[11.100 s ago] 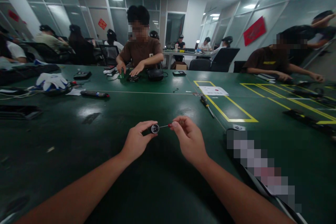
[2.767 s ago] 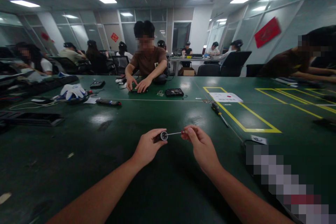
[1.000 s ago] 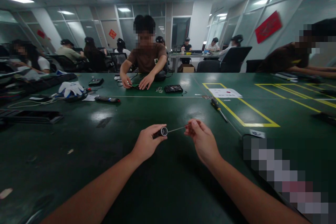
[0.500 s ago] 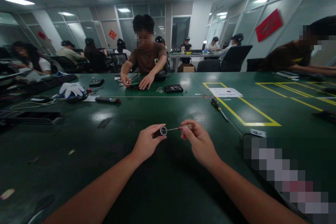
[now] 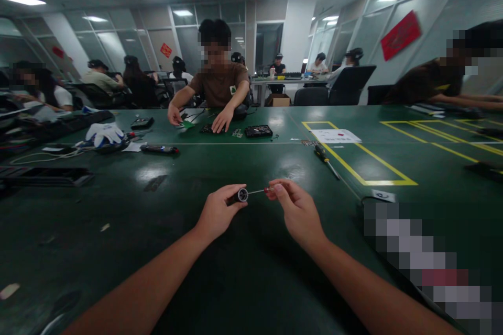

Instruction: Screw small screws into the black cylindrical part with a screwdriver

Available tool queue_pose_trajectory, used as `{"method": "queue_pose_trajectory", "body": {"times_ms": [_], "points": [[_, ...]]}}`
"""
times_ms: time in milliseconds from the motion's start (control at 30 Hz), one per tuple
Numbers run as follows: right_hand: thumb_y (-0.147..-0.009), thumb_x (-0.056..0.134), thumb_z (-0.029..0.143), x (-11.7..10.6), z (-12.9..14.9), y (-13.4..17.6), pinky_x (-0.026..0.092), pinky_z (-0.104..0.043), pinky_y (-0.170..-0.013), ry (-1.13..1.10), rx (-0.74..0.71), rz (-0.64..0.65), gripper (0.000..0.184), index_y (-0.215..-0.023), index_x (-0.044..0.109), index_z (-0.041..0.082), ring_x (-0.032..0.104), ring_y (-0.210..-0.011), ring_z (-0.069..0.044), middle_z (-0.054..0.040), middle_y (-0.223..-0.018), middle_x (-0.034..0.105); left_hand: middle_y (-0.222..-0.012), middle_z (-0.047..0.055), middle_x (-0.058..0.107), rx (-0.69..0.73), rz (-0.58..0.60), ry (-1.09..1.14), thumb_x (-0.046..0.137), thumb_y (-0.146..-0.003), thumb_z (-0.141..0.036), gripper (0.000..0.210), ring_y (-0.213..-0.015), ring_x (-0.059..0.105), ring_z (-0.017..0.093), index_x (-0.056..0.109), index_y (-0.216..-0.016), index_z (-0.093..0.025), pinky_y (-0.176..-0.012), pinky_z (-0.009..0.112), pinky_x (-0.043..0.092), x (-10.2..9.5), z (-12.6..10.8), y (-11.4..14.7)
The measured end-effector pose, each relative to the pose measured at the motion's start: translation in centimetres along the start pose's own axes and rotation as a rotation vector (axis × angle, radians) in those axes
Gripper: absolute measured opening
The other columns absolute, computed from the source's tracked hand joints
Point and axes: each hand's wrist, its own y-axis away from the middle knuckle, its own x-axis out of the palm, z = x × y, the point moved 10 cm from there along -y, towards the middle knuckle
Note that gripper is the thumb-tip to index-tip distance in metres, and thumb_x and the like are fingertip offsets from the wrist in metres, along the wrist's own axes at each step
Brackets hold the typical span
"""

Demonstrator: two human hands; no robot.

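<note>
reaching forward over the green desk (image 5: pixel 243 272), both forearms converge. left hand (image 5: pixel 216 212) curls shut around one small black cylinder (image 5: pixel 239 196), its round end facing right. right hand (image 5: pixel 298 212) pinches one thin red-handled screwdriver (image 5: pixel 259 190), tip at that end. one more screwdriver (image 5: pixel 325 159) lies farther off; one pair of white gloves (image 5: pixel 102 133) lies far left.

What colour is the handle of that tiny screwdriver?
Red, on the small screwdriver in the right hand, head view.

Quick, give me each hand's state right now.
Left hand: closed on a small black cylinder.
Right hand: fingers pinching a thin red-handled screwdriver, tip at the cylinder's end.
</note>
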Motion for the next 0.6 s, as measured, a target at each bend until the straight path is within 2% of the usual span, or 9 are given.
{"method": "queue_pose_trajectory", "body": {"times_ms": [133,233,300,400,600], "points": [[-0.089,0.066,0.054,-0.8,-1.7,-0.4,0.053,-0.038,-0.078,-0.116,0.093,-0.069,0.034,-0.094,0.070,0.021,0.066,-0.077,-0.021,-0.0043,-0.084,0.071,-0.126,0.005,0.073,0.072,0.037,-0.029,0.074,-0.082,-0.012,0.044,-0.118,0.067,0.023,0.072,-0.124,-0.024,-0.110,0.045,0.049,0.3,-0.7,0.1],[-0.080,0.075,0.054,-0.8,-3.9,-0.8,0.053,-0.034,-0.067,-0.388,0.290,-0.076,0.035,-0.082,0.068,0.020,0.059,-0.065,-0.017,-0.0011,-0.070,0.063,-0.128,0.005,0.072,0.109,0.036,-0.044,0.074,-0.083,-0.013,0.043,-0.122,0.065,0.023,0.072,-0.124,-0.024,-0.112,0.045,0.048,0.4,-0.9,0.1],[-0.078,0.078,0.051,-0.6,-4.5,-0.9,0.051,-0.032,-0.062,-0.526,0.354,-0.073,0.033,-0.079,0.067,0.020,0.054,-0.058,-0.015,0.0014,-0.064,0.058,-0.129,0.005,0.072,0.101,0.026,-0.034,0.075,-0.083,-0.014,0.043,-0.122,0.065,0.023,0.072,-0.125,-0.024,-0.112,0.044,0.048,0.4,-0.7,0.1],[-0.081,0.076,0.048,-1.6,-3.5,-1.2,0.052,-0.031,-0.065,-0.471,0.234,-0.128,0.029,-0.084,0.068,0.021,0.058,-0.064,-0.015,0.0004,-0.073,0.063,-0.127,0.005,0.072,0.055,0.032,0.030,0.075,-0.082,-0.014,0.044,-0.119,0.066,0.022,0.072,-0.125,-0.023,-0.109,0.043,0.051,0.6,-0.1,0.0],[-0.093,0.061,0.054,-1.4,-1.3,-0.5,0.052,-0.037,-0.078,-0.060,0.024,-0.093,0.033,-0.096,0.066,0.022,0.066,-0.077,-0.020,-0.0031,-0.085,0.070,-0.127,0.005,0.071,-0.011,0.014,0.123,0.075,-0.081,-0.013,0.044,-0.115,0.068,0.021,0.072,-0.124,-0.023,-0.106,0.042,0.053,0.5,0.7,0.1]]}}
